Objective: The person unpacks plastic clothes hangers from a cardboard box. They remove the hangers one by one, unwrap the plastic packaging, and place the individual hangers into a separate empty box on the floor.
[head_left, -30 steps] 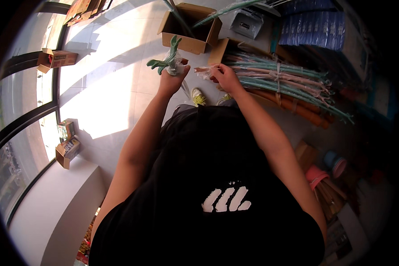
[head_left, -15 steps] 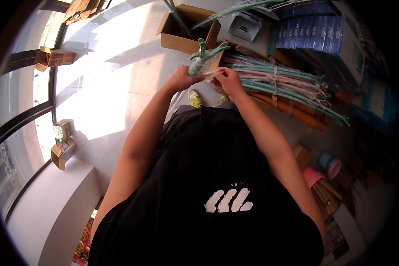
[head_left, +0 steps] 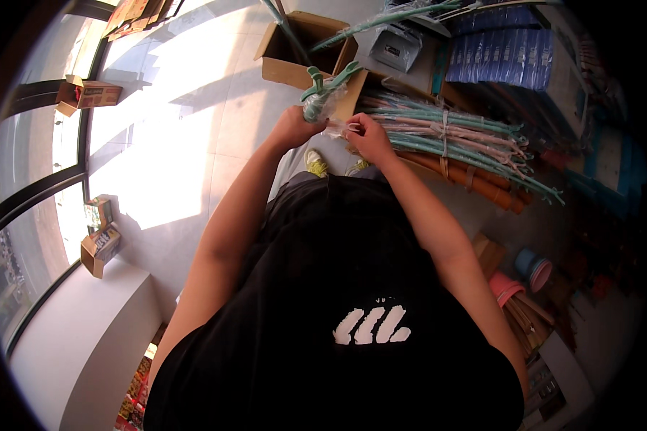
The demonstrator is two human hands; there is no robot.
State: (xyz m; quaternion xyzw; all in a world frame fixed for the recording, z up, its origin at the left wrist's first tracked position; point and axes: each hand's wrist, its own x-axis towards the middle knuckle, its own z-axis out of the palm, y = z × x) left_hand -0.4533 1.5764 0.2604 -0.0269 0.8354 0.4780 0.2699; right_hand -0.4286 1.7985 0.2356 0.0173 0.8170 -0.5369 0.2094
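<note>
My left hand (head_left: 295,128) is closed around a green pole with a forked end (head_left: 313,106), seen nearly end-on in front of me. Clear plastic wrap (head_left: 335,129) covers the pole and hangs loose on its right side. My right hand (head_left: 372,139) pinches the edge of this wrap between thumb and fingers, close beside the left hand. A small whitish loop shows at its fingertips; whether it is film or a tie, I cannot tell. The lower length of the pole is hidden.
Bundled green and pink poles (head_left: 453,133) lie at the right over brown rods (head_left: 482,183). Beyond my hands stands an open cardboard box (head_left: 295,72) with poles in it. Blue packages (head_left: 503,57) are stacked far right. A white ledge (head_left: 86,323) runs along the left windows.
The forked end has tilted slightly and shifted a little left. My right hand has drawn slightly away from the left, with the wrap stretched between them.
</note>
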